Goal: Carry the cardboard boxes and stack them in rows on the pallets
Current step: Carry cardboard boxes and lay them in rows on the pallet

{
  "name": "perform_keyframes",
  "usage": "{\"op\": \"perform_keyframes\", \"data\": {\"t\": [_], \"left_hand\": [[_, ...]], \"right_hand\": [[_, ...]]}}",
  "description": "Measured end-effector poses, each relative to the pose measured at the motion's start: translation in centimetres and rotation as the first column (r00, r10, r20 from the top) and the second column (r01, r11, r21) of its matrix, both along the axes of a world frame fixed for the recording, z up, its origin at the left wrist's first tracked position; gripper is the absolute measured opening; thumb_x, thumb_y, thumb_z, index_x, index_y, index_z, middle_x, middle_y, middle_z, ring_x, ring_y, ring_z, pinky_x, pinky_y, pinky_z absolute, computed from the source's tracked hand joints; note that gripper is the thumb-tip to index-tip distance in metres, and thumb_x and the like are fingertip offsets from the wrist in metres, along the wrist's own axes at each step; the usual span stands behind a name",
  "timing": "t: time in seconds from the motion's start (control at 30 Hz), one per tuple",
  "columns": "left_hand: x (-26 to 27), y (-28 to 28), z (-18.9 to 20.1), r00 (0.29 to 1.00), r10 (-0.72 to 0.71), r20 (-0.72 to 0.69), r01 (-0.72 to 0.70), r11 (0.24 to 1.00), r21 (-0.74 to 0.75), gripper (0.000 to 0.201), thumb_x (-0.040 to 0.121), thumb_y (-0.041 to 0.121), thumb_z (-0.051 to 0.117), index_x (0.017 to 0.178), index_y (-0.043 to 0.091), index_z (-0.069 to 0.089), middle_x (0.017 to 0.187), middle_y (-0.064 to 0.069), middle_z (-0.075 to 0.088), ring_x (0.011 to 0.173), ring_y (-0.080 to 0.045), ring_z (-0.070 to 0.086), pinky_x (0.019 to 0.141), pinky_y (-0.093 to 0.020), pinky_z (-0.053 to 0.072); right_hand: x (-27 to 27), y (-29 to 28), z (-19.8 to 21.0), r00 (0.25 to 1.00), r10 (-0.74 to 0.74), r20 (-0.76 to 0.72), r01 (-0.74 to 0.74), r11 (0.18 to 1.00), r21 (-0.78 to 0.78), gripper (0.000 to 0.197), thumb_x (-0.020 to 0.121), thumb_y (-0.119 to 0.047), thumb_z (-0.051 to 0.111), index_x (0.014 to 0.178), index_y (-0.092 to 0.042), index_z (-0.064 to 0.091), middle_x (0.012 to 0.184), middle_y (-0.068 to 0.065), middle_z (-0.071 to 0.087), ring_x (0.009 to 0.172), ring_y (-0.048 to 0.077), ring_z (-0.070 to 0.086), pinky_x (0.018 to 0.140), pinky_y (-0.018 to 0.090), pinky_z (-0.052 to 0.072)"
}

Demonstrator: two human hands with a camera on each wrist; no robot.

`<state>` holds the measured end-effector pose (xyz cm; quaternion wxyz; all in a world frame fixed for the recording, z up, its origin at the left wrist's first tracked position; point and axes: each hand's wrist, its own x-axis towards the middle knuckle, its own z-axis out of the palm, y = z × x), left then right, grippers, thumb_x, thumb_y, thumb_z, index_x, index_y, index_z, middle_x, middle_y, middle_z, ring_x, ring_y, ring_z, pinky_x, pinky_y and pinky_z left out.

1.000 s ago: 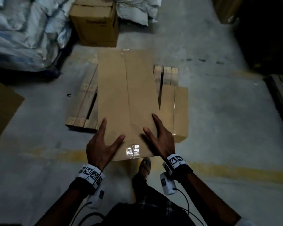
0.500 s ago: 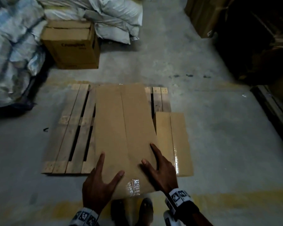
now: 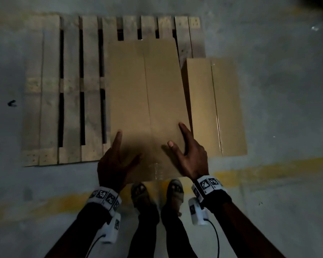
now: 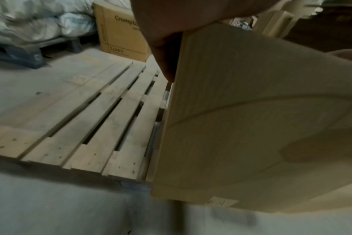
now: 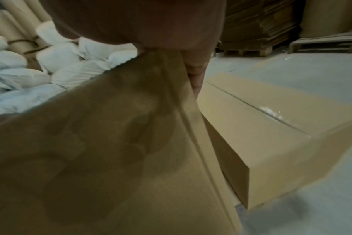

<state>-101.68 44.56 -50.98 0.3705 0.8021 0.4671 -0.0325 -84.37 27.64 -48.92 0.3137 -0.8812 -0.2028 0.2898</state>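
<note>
long cardboard box (image 3: 147, 101) held over the right half of the wooden pallet (image 3: 71, 90), lengthwise away from the person, near end overhanging the pallet's front edge above the sandalled feet (image 3: 157, 194). left hand (image 3: 116, 161) on the box's near left corner: index finger straight along the left edge, thumb spread across the top face, the other fingers go down the side; grasping the box. right hand (image 3: 190, 155) mirrors it on the near right corner, index finger along the right edge, thumb on top; also grasping the box. whether the box base touches the slats: cannot tell; in the left wrist view its lower left edge sits close above the boards. second cardboard box (image 3: 214, 107) lies on the pallet's right end, just beside the held box; the gap is narrow near the hands and wider at the far end, so the held box is slightly skewed. open slats to the left of the held box. far pallet edge shows beyond the box's far end. concrete floor (image 3: 287, 108) to the right, yellow floor line (image 3: 268, 170) under the feet. printed carton (image 4: 120, 35) and white sacks (image 4: 30, 23) stand beyond the pallet's far side.
</note>
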Motion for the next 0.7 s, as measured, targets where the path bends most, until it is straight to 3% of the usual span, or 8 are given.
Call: {"op": "perform_keyframes", "data": {"t": [0.13,0.3,0.43,0.6,0.7], "left_hand": [[1.4,-0.5,-4.3,1.0,-0.016,0.0,0.016,1.0,-0.026,0.108,0.067,0.093,0.04,0.161,0.046,0.014,0.133,-0.007,0.065,0.115,-0.032,0.063,0.095,-0.042,0.049],[3.6,-1.3,-8.6,0.998,-0.046,-0.038,0.045,0.999,-0.01,0.108,0.067,0.094,0.038,0.161,0.047,0.013,0.127,-0.008,0.066,0.113,-0.033,0.062,0.096,-0.044,0.048],[5.1,-1.8,-11.1,0.997,-0.06,-0.056,0.06,0.998,0.01,0.108,0.066,0.096,0.038,0.16,0.049,0.012,0.134,-0.01,0.062,0.116,-0.035,0.061,0.099,-0.045,0.046],[6.2,-1.9,-13.6,0.998,-0.058,-0.019,0.059,0.996,0.06,0.108,0.07,0.098,0.035,0.161,0.043,0.016,0.133,-0.013,0.063,0.116,-0.037,0.061,0.1,-0.046,0.048],[6.9,-1.8,-15.0,0.999,-0.046,0.006,0.045,0.994,0.102,0.104,0.074,0.093,0.039,0.161,0.039,0.022,0.138,-0.011,0.062,0.12,-0.036,0.061,0.102,-0.044,0.046]], "right_hand": [[0.9,-0.8,-4.6,1.0,-0.015,-0.001,0.015,1.0,-0.007,0.082,0.085,-0.092,0.033,0.157,-0.056,0.015,0.152,-0.007,0.054,0.106,0.026,0.07,0.106,0.052,0.049],[2.6,-2.1,-8.4,0.999,-0.05,0.008,0.05,0.998,-0.027,0.087,0.083,-0.092,0.031,0.158,-0.049,0.02,0.158,-0.009,0.045,0.13,0.027,0.059,0.114,0.049,0.043],[4.2,-2.5,-11.1,0.998,-0.058,0.017,0.059,0.998,-0.037,0.086,0.082,-0.092,0.031,0.157,-0.051,0.021,0.155,-0.008,0.05,0.126,0.026,0.062,0.112,0.045,0.043],[6.1,-2.4,-14.1,0.996,-0.048,0.078,0.051,0.998,-0.032,0.085,0.084,-0.089,0.038,0.157,-0.047,0.027,0.151,-0.007,0.054,0.133,0.023,0.056,0.109,0.039,0.045],[7.2,-2.3,-16.0,0.992,-0.029,0.127,0.037,0.998,-0.056,0.088,0.083,-0.092,0.038,0.158,-0.046,0.027,0.15,-0.005,0.055,0.134,0.025,0.053,0.108,0.043,0.047]]}}
